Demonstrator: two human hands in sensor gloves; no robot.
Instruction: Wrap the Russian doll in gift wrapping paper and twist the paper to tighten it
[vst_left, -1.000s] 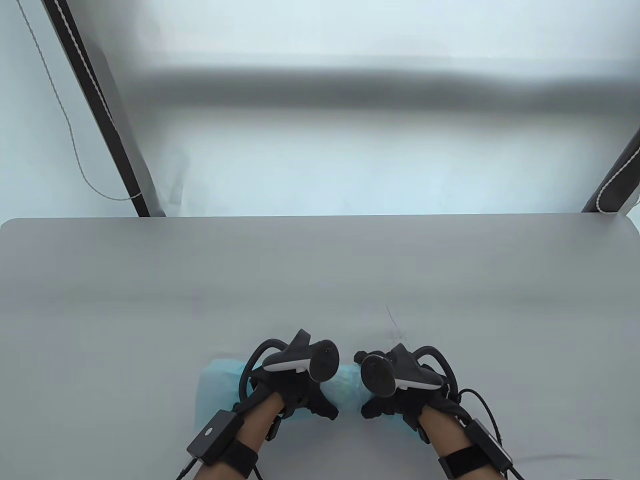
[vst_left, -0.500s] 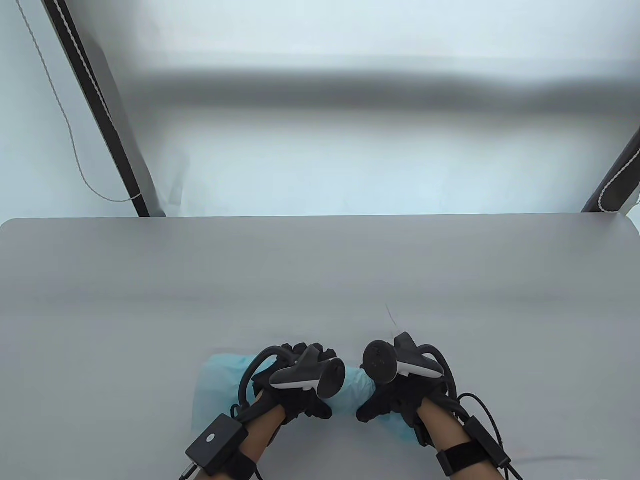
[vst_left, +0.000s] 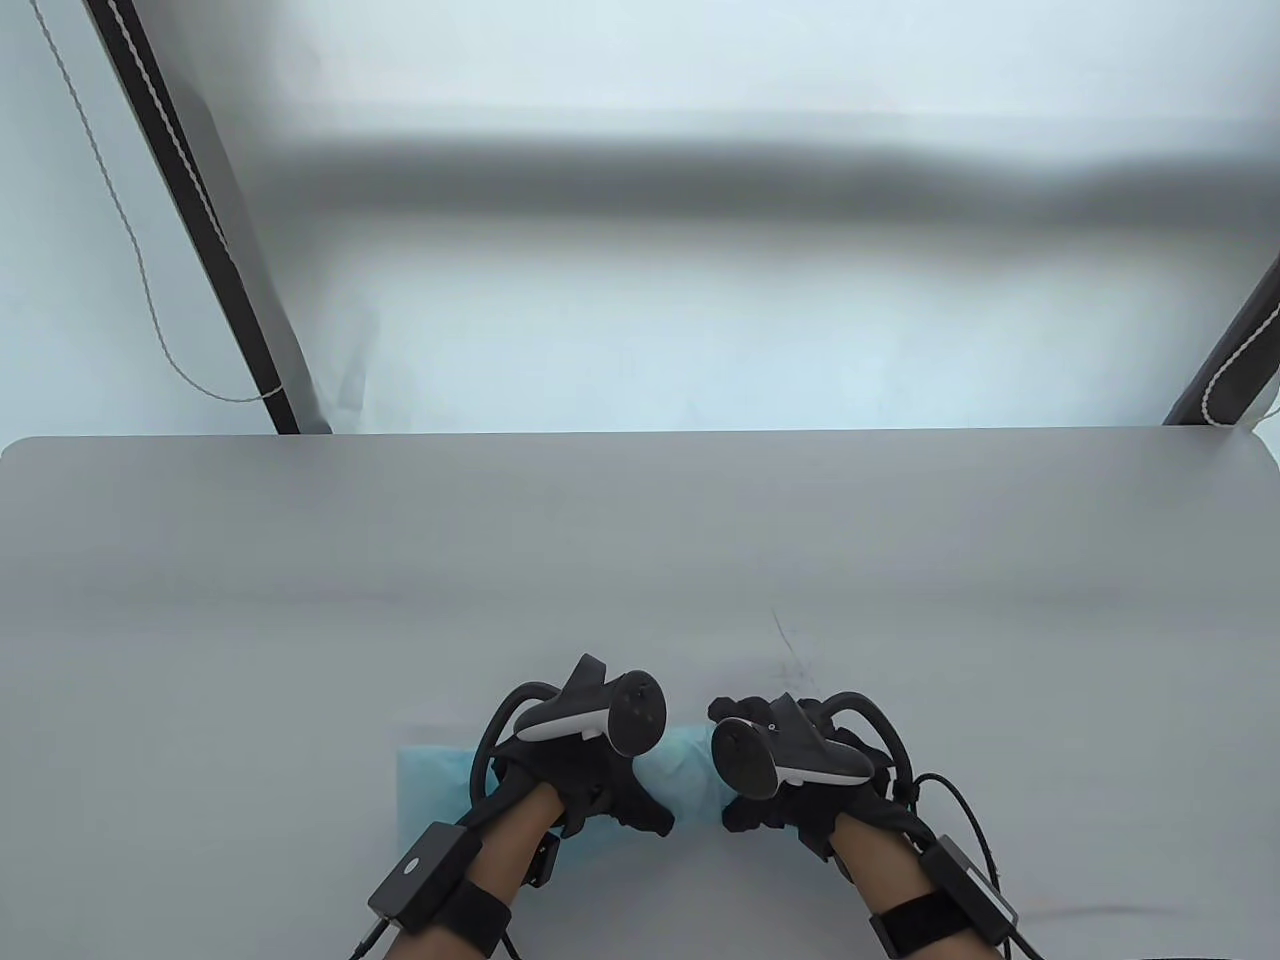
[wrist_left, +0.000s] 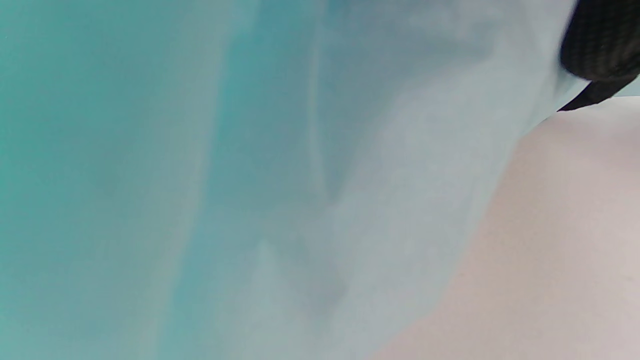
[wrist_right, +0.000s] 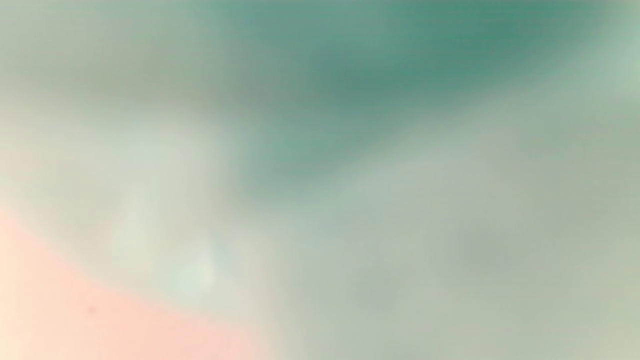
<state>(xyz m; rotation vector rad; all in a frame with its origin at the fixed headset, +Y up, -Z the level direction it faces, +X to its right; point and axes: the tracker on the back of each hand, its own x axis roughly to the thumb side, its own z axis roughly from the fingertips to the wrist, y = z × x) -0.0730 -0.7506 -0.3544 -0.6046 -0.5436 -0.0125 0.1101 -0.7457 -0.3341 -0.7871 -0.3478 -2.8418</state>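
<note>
Teal wrapping paper (vst_left: 682, 770) lies between our two hands on the table (vst_left: 640, 560), bulging where the Russian doll sits hidden inside. Our left hand (vst_left: 580, 790) grips the paper's left part, our right hand (vst_left: 800, 790) its right part, fingers curled round it. Both wrist views blurred, mostly paper.

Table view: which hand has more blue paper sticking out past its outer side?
The left hand: a flat stretch of blue paper extends beyond it on the table. Past the right hand none shows.
</note>
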